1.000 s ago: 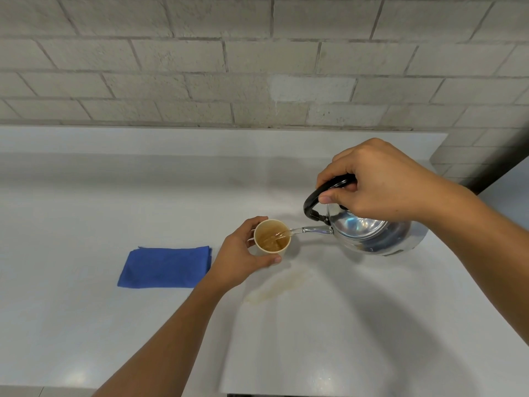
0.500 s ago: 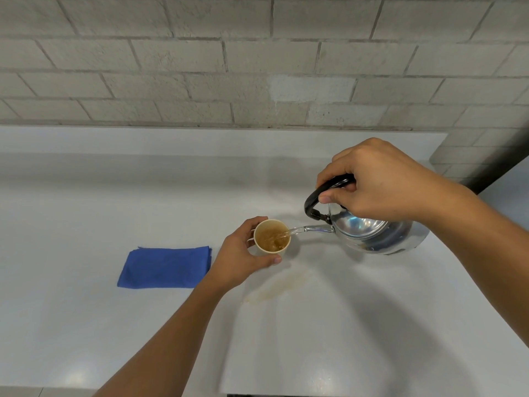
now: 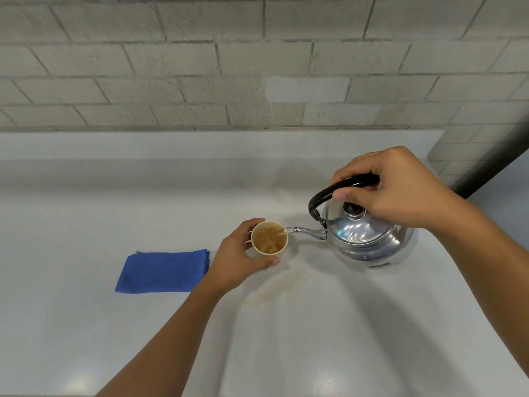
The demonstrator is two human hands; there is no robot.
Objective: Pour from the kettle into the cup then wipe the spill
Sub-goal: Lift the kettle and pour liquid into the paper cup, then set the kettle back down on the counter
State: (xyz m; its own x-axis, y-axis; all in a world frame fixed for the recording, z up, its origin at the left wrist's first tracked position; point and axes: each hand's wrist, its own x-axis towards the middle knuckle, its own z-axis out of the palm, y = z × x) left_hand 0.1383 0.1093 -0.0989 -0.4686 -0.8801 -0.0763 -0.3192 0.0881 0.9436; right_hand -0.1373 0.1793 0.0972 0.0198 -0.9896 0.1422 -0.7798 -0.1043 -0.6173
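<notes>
Now cup (image 3: 269, 238) in left hand (image 3: 235, 259); kettle (image 3: 369, 239) in right hand (image 3: 398, 187).

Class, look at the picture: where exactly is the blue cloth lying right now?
The blue cloth lies folded on the white counter, left of the cup, beside the left hand.

Smooth white countertop (image 3: 86, 213) set against a grey brick wall (image 3: 257, 67). On it lie 1 folded blue cloth (image 3: 164, 271), a pale brown liquid spill (image 3: 274, 290) and a small cream cup (image 3: 269, 238) between them.
</notes>
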